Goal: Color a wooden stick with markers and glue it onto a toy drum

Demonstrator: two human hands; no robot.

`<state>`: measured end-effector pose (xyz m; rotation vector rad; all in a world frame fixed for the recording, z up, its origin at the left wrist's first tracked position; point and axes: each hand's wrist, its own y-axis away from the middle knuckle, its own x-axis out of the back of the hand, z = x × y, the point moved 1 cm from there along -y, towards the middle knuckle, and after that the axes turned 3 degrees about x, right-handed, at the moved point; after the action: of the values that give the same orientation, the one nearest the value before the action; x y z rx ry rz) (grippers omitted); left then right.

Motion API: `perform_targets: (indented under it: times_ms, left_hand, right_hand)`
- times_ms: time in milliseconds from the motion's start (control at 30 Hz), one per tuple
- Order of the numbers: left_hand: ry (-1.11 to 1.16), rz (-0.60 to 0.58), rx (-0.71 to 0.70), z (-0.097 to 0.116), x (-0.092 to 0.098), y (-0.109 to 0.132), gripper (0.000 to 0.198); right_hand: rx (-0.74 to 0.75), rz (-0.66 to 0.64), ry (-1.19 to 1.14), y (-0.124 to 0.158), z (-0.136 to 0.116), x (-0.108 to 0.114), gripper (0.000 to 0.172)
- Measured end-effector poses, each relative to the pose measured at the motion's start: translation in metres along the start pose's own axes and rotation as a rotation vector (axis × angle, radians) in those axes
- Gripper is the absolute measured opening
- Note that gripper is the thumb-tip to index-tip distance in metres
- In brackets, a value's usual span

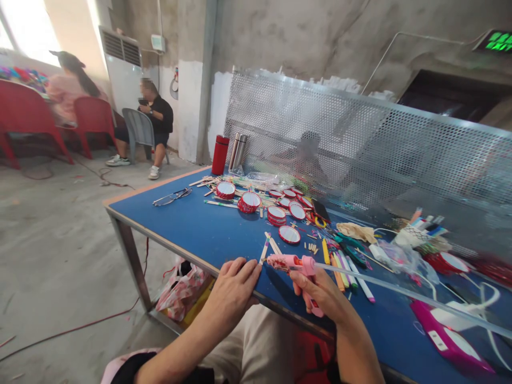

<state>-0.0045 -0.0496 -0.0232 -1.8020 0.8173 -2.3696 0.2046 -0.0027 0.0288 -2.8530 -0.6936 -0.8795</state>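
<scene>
My right hand (pixel 320 290) is wrapped round a pink glue gun (pixel 298 264), and a long clear glue stick (pixel 380 287) runs out of its back to the right. The gun's nozzle points left, close to the lower end of a wooden craft stick (pixel 264 248). My left hand (pixel 236 280) is at the table's front edge, fingers together and bent, with the fingertips against that stick's lower end; its thumb is mostly hidden. A second craft stick (pixel 273 244) meets the first at the top, forming a narrow peak.
Several small red-rimmed drums (pixel 250 201) stand on the blue table (pixel 188 224) among loose sticks. Markers (pixel 352 271), a purple device (pixel 450 336), glasses (pixel 172 197) and a red flask (pixel 220 154) lie or stand around. Behind rises a perforated metal panel (pixel 340 138). Two people sit far left.
</scene>
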Motion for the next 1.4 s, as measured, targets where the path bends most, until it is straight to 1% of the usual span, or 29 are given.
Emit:
perform_targets:
  times_ms: [233, 500, 633, 900, 1133, 1400]
  left_hand:
    - [0.006, -0.001, -0.001, 0.000, 0.000, 0.000, 0.059]
    - [0.011, -0.020, 0.007, 0.001, 0.002, -0.001, 0.057]
    - [0.011, -0.014, 0.004, 0.000, 0.000, 0.000, 0.059]
    - [0.015, -0.010, 0.005, 0.001, 0.003, 0.000, 0.058]
    - [0.021, 0.006, 0.005, 0.001, 0.001, 0.000, 0.056]
    - [0.019, -0.002, -0.003, 0.001, 0.002, -0.001, 0.057]
  right_hand:
    - [-0.022, -0.011, 0.023, 0.002, -0.004, 0.001, 0.051]
    - [-0.011, 0.054, -0.039, 0.001, -0.007, 0.001, 0.050]
    - [-0.015, 0.058, -0.034, 0.002, -0.009, 0.001, 0.050]
    - [-0.027, 0.058, -0.022, 0.000, -0.006, 0.001, 0.050]
    - [-0.025, 0.058, -0.024, -0.003, 0.001, 0.001, 0.050]
    - [-0.041, 0.072, -0.059, -0.003, 0.001, -0.001, 0.048]
